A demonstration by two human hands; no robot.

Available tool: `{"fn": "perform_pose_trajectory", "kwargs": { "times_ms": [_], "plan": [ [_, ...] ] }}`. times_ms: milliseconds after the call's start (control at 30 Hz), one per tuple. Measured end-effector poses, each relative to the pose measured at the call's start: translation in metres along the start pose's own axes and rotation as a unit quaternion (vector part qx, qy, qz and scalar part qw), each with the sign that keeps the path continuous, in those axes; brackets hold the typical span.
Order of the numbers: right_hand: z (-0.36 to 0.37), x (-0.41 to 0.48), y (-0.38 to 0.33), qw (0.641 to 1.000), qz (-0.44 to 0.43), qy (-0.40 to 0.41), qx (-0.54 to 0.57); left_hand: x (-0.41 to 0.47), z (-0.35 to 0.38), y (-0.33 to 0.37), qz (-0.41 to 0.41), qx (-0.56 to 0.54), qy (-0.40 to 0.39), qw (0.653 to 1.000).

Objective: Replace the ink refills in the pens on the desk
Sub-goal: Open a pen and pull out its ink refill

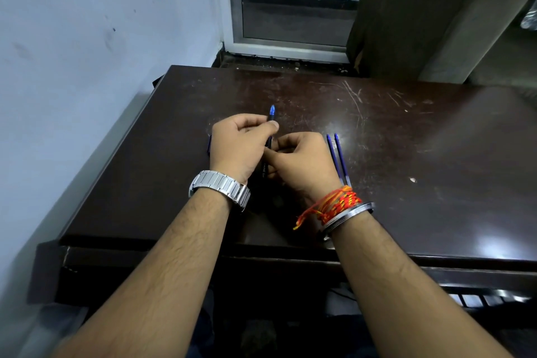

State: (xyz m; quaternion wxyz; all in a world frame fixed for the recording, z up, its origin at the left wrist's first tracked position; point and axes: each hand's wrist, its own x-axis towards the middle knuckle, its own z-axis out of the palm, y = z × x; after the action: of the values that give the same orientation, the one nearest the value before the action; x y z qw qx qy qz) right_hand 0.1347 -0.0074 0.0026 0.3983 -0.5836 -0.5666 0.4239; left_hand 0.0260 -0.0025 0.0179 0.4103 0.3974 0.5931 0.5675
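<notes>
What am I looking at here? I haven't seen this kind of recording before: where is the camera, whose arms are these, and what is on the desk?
There is no machine: one camera worn on a person's head looks down at their bare arms. The left hand, with a metal watch on its wrist, and the right hand, with red-orange threads and a bangle, together hold a dark pen with a blue end pointing away. On the dark desk two thin blue refills lie side by side by the right hand. Something blue peeks out behind the left hand; I cannot identify it.

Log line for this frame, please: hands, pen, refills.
left hand: grips pen upper barrel | right hand: grips lower barrel | pen: tip away, above desk | refills: two on desk, right of hands
</notes>
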Motion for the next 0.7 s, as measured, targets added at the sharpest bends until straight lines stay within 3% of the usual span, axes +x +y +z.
{"fn": "perform_pose_trajectory", "kwargs": {
  "times_ms": [700],
  "plan": [
    [0.0000,0.0003,-0.0007,1.000,-0.009,0.003,-0.008,-0.0005,-0.0022,-0.0011,0.007,0.001,0.021,1.000]
  ]
}}
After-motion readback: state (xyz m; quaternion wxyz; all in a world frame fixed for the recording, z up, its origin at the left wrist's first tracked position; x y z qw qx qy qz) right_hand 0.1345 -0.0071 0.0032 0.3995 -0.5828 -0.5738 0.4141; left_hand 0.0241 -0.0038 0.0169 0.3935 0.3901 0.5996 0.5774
